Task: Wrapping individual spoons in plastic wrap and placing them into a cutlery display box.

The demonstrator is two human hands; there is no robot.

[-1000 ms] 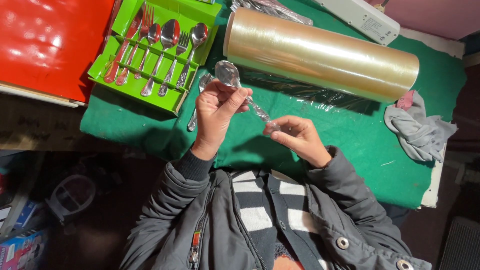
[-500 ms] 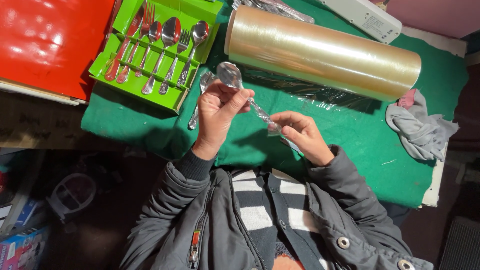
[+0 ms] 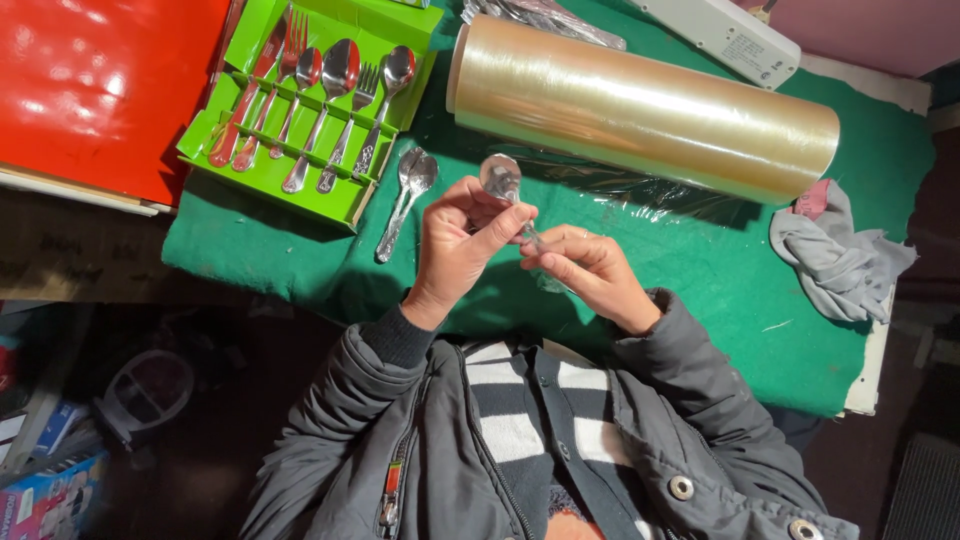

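Shiny steel spoon held above green-cloth table, bowl up, between both hands. Left hand pinches neck just under bowl; right hand grips handle, clear film around it. Large clear cling-film roll just behind; green cutlery tray left, two loose spoons beside it. Best kept steady, film taut, grip off bowl.

Left hand and right hand raised together; fingers pinched.

Green cutlery tray, cling-film roll, grey cloth, red box.
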